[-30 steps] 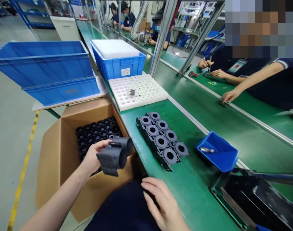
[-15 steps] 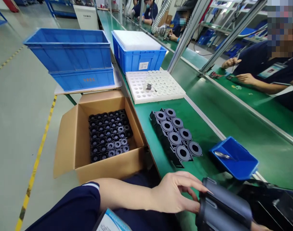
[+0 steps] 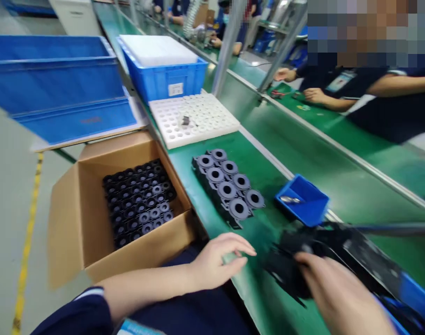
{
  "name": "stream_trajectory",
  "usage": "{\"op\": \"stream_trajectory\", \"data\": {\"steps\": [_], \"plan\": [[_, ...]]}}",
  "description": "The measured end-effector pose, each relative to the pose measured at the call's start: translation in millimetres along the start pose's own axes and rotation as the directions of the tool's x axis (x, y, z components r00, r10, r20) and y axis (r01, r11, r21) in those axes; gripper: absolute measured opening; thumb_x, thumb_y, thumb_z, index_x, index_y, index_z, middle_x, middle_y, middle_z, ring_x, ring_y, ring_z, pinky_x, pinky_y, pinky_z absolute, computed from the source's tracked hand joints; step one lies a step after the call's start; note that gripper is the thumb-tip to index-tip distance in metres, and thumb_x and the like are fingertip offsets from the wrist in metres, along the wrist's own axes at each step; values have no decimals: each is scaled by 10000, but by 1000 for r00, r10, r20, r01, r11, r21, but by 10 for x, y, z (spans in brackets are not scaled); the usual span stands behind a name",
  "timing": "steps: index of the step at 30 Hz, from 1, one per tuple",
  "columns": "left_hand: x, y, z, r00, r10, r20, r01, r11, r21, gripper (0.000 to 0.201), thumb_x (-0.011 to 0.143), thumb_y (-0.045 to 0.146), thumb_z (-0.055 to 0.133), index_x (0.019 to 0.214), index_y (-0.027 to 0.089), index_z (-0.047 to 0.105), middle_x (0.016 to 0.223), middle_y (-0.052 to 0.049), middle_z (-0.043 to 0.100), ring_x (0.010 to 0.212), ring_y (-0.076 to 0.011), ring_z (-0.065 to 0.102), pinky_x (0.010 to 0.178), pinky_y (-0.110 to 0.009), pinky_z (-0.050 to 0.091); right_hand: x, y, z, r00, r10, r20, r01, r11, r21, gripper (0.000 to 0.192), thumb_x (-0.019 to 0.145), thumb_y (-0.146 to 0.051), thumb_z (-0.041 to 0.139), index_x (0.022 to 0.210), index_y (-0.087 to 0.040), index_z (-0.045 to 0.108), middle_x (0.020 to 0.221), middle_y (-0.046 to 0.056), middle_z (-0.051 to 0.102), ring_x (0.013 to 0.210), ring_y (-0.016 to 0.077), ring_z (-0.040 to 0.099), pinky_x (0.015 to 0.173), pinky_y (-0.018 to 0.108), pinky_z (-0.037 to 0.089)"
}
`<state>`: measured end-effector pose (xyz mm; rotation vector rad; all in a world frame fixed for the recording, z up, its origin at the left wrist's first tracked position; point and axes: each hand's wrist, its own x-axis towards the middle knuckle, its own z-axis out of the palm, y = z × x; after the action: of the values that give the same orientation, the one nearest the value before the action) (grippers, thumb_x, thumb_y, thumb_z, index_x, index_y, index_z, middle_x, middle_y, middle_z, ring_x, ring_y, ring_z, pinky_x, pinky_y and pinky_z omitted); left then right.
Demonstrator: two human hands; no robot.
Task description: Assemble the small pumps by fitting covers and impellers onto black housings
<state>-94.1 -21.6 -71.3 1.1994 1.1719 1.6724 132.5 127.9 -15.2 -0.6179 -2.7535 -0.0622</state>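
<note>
My left hand (image 3: 221, 260) is over the front edge of the green bench, thumb and fingers apart, with nothing between them. My right hand (image 3: 341, 288), blurred by motion, grips a black plastic part (image 3: 285, 267) low over the bench. Blur hides that part's exact shape. Ahead of both hands stand black twin-cylinder housings (image 3: 227, 190) in two rows, with round grey ring tops and dark centre holes. Beyond my right hand is a small blue bin (image 3: 308, 204) with a shiny metal tool (image 3: 289, 199) in it.
At my left, an open cardboard box (image 3: 93, 232) holds many similar black parts. A white foam tray (image 3: 201, 128) lies farther up the bench, before a foam-topped blue crate (image 3: 173, 77). Large blue crates (image 3: 58, 79) stand at the left. Co-workers sit across the metal-framed line.
The view has swung to the right. My left hand has let go of the black twin-cylinder housing and drawn back. My right hand has come into fuller view with a black part.
</note>
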Motion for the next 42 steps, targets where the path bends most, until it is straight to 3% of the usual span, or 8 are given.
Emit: {"op": "stream_trajectory", "data": {"steps": [4,13,17,24,30,34,38,42], "plan": [[-129,-34,-157,994,-90,60,84,991,100,197,935,167,584,1025,235,746,1046,-79,713,995,-185,676,928,-324,537,182,-163,102,987,-68,145,75,996,-38,227,1015,-130,384,1008,-152,609,676,30,561,642,165,540,632,280,439],[-103,-25,-102,933,-324,160,313,945,90,236,987,288,543,1209,253,618,1249,-90,628,1167,-214,632,1011,-362,510,125,-299,37,991,132,19,-134,987,90,141,965,-86,479,952,-167,594,742,31,587,700,167,545,652,265,438],[42,32,57,873,-443,205,471,874,-118,454,944,319,628,1368,284,468,1440,-107,501,1323,-248,545,1077,-382,475,-11,-374,3,893,393,-221,-295,880,373,210,894,-26,564,971,-219,591,851,-4,644,750,116,609,693,205,472],[320,114,324,791,-425,440,592,716,-372,586,812,180,737,1350,282,530,1381,-79,577,1134,-233,647,929,-323,527,-277,-621,229,784,573,-239,-239,633,736,195,909,-73,570,954,-259,610,846,-28,608,731,79,613,640,165,474],[541,188,323,808,-413,420,339,909,242,476,765,66,575,1220,203,608,1193,-88,623,1004,-238,666,895,-371,541,-475,-428,195,808,589,-6,-313,438,843,242,946,-210,589,1172,-273,528,1158,70,634,981,134,653,902,279,549],[801,335,367,779,-443,443,-134,573,809,447,788,40,479,1184,180,632,1085,-122,614,965,-283,681,883,-427,537,-531,-407,128,866,491,99,-401,561,724,512,952,-341,581,1426,-296,392,1576,126,360,1482,251,363,1210,490,353],[1051,356,491,705,-509,494,-277,444,852,402,794,65,516,1161,164,646,997,-127,656,879,-287,710,798,-392,559,-418,-580,258,893,385,233,-448,716,536,930,868,-507,681,1589,-270,144,1690,142,27,1581,324,87,1242,556,285],[1182,388,458,688,-491,534,-309,467,828,420,813,111,572,1217,196,645,1064,-112,691,985,-284,703,865,-379,558,-222,-665,464,874,476,93,-467,772,431,896,888,-521,651,1573,-213,161,1680,178,-60,1582,349,46,1229,565,317]]}}
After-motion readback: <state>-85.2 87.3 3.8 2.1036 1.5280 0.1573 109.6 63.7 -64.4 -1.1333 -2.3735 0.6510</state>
